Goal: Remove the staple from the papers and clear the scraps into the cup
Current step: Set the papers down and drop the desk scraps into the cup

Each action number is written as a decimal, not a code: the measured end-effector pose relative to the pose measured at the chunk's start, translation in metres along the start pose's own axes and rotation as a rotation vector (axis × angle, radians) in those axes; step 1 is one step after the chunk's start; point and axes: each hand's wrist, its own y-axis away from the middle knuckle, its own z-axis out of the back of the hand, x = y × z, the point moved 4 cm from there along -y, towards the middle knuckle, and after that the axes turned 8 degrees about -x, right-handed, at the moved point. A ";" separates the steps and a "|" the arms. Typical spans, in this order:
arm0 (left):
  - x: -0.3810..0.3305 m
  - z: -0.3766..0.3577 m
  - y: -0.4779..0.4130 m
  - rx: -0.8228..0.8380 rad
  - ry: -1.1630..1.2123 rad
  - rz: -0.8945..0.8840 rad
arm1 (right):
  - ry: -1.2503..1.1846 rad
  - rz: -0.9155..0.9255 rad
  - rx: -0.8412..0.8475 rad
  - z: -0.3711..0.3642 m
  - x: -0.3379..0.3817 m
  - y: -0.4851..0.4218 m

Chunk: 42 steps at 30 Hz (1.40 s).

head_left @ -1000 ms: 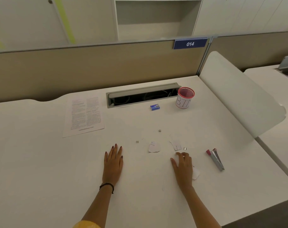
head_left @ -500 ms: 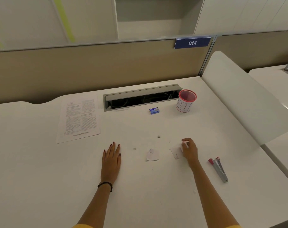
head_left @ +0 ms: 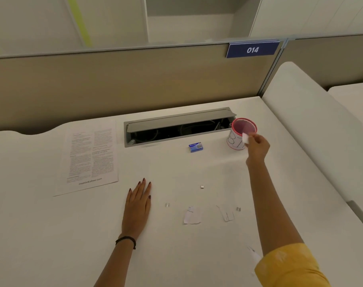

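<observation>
My right hand pinches a small white paper scrap just beside the rim of the red-rimmed white cup at the back right of the desk. Flat on the desk lies my left hand, fingers straight. Two torn paper scraps rest on the desk in front of me, and another scrap peeks out by my right sleeve. Three small bent staples lie scattered around them. The printed papers sit at the back left.
A blue staple box sits left of the cup. An open grey cable tray is sunk into the desk behind it. A beige partition closes the far edge, and a white divider panel runs along the right side.
My right hand lifted a scrap from the desk front and carried it back to the cup. The stapler at the front right dropped out of view. My left hand stayed flat.
</observation>
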 end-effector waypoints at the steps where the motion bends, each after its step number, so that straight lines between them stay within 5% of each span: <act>1: 0.000 -0.001 -0.003 -0.002 0.001 -0.002 | 0.021 0.053 -0.037 -0.006 0.009 -0.006; 6: -0.001 -0.002 -0.011 -0.010 0.005 0.001 | 0.324 0.421 -0.091 -0.027 0.039 -0.021; 12: 0.000 -0.001 -0.010 -0.022 0.022 0.004 | 0.761 0.444 0.307 -0.051 0.004 -0.034; 19: -0.002 0.000 -0.010 -0.027 0.019 0.016 | 0.571 0.786 0.243 -0.028 0.023 0.019; 23: -0.002 0.001 -0.008 -0.028 0.024 0.021 | 0.485 0.768 0.573 -0.019 -0.004 0.059; 30: -0.003 0.004 0.001 -0.025 0.029 0.018 | 0.741 0.426 1.188 0.000 -0.060 0.144; 42: -0.005 0.003 0.025 0.004 -0.014 0.071 | 0.813 0.484 1.194 0.027 -0.095 0.206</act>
